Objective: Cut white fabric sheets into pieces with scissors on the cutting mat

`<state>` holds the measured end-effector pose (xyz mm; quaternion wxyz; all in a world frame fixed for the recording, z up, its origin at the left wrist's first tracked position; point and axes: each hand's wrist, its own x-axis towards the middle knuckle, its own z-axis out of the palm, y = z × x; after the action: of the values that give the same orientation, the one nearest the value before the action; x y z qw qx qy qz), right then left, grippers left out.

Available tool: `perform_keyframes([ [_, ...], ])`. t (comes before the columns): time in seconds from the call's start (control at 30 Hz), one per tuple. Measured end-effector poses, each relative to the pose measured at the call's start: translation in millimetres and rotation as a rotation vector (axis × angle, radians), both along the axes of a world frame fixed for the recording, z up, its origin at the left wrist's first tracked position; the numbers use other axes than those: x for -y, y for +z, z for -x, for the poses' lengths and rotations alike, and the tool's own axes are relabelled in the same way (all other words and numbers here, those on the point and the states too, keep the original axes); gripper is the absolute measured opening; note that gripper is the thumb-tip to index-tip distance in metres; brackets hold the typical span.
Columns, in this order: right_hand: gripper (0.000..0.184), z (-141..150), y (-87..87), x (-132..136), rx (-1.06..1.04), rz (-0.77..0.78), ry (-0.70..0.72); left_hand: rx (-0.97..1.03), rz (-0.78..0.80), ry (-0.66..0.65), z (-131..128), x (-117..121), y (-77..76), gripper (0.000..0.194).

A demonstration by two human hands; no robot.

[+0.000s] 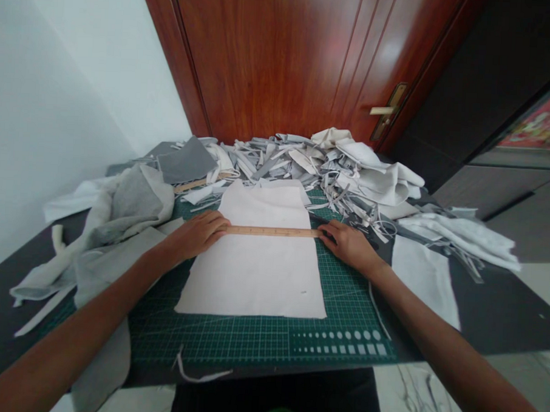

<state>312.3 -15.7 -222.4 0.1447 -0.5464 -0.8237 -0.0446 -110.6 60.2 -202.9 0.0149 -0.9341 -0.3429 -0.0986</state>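
A wooden ruler [274, 231] lies crosswise over a white piece of fabric [258, 278], which is spread flat on a green cutting mat [232, 341]. My left hand [201, 232] grips the ruler's left end, its fingers closed around it at the cloth's left edge. At the other end, my right hand [346, 242] pinches the ruler just past the fabric's right edge. The fabric is wider at the near side, and a small dark mark shows near its lower right corner. Its far edge rests against the heap of scraps.
Grey and white fabric scraps [281, 158] are heaped along the back, before a wooden door [272, 60]. Crumpled grey cloth [138, 200] lies at left, hanging over the front edge. A white cloth piece [424, 276] lies at right. A thin strip [199, 377] rests at the table's front.
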Motion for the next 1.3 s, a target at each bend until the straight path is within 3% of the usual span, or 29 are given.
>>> perform_keyframes([
  [0.23,0.030,-20,-3.4,-4,-0.045,-0.041,-0.049,0.153,0.081,0.024,8,-1,-14.4,0.043],
  [0.53,0.029,-34,-4.9,-5,-0.066,-0.039,-0.039,0.123,0.094,0.083,23,34,-8.3,0.035],
  [0.7,0.032,-14,-2.4,3,-0.047,-0.036,-0.004,0.125,0.014,0.125,37,43,-9.1,0.033],
  [0.87,0.037,12,-4.2,6,-0.247,0.078,0.172,0.132,0.024,0.163,57,45,-8.1,0.033],
  [1.17,0.046,62,-3.5,-19,-0.221,0.214,0.290,0.145,0.062,0.226,92,49,-14.8,0.031],
  [1.3,0.051,92,6.8,-29,-0.285,0.250,0.482,0.179,0.074,0.221,95,50,-12.9,0.029],
])
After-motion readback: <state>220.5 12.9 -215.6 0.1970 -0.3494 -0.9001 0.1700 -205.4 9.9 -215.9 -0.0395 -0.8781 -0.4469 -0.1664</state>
